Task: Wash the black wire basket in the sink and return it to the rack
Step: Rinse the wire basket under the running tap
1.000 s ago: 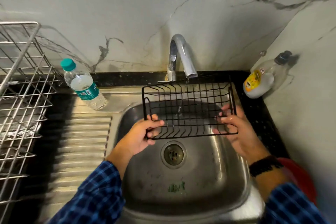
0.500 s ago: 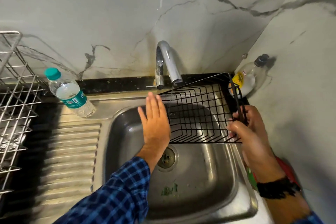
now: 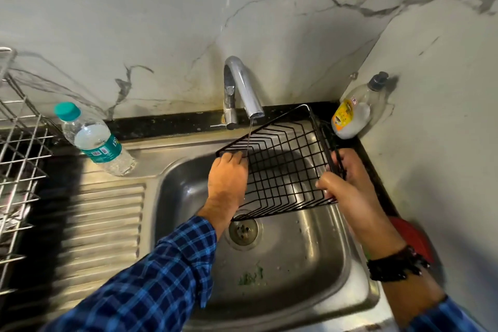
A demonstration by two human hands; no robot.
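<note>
The black wire basket (image 3: 285, 167) hangs tilted over the steel sink (image 3: 310, 259), just under the chrome tap (image 3: 242, 89), which runs a thin stream of water onto its left end. My right hand (image 3: 347, 186) grips the basket's right side wall. My left hand (image 3: 229, 178) lies against the basket's left end with its fingers curled over the wire there. The silver wire rack (image 3: 18, 159) stands at the far left edge of the view.
A water bottle with a teal cap (image 3: 94, 140) leans on the ribbed draining board (image 3: 107, 224). A soap dispenser (image 3: 353, 113) sits in the back right corner against the marble wall. Something red (image 3: 412, 237) shows beyond my right wrist. Green bits lie in the sink bowl.
My left hand let go of the basket, opened flat beside it, and now lies with fingers curled on its left end. The basket swung right and tilted, held by my right hand.
</note>
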